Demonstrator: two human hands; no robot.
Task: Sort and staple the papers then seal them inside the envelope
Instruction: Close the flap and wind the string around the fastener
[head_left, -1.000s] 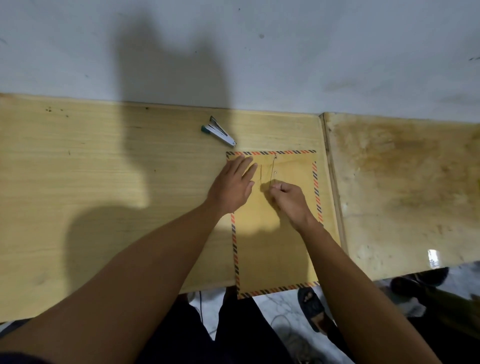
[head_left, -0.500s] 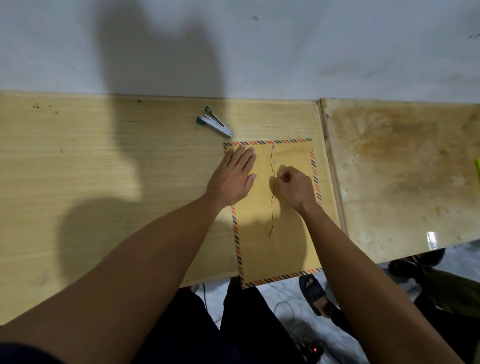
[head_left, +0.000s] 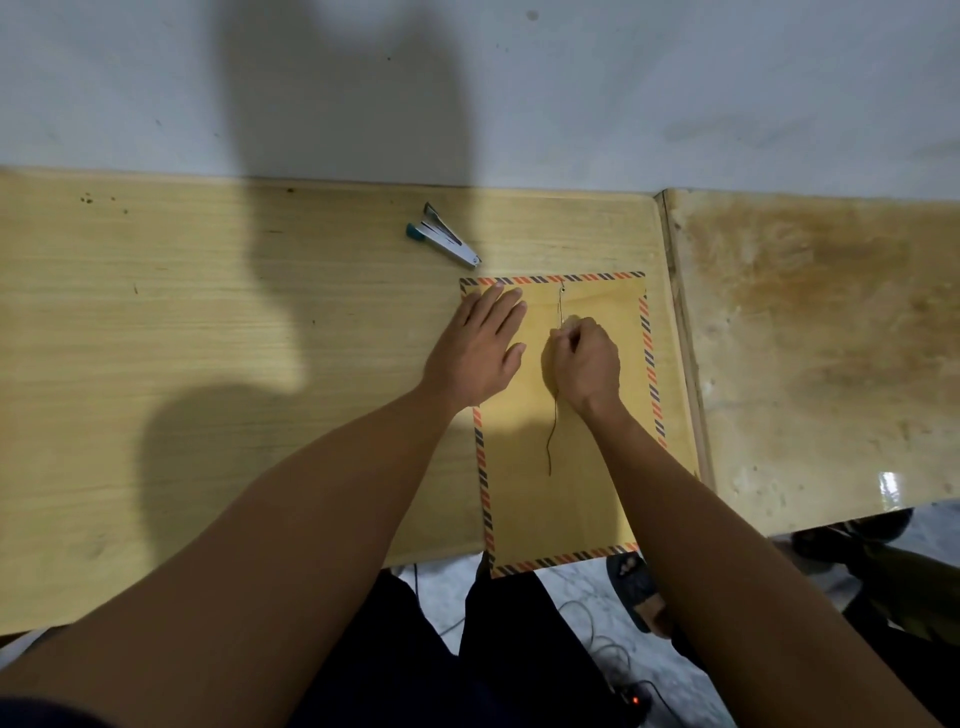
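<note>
Right hand (head_left: 587, 364) has its fingers (head_left: 574, 332) curled in tight, pinching the dark closure string (head_left: 551, 431) of the envelope (head_left: 561, 493) just below the little eyelet (head_left: 562, 291) near the top edge. A second ago that string was just a short loop up by the fingers; now a long loose tail trails down the middle of the envelope toward the person, so it looks like the string has been pulled out to full length. My read: the winding to close the flap is underway but not finished, since the tail is still hanging free.

Left hand (head_left: 480, 351) is flat, fingers straight and spread, pressing the upper left part of the envelope down, same as before, which keeps it from sliding while the string gets worked.

The envelope itself lies on the wooden worktop (head_left: 208, 364), its near end sticking out over the edge. No loose papers visible, so presumably they're already inside. The stapler (head_left: 441, 240) sits apart, just beyond the envelope's top left corner, untouched.
</note>
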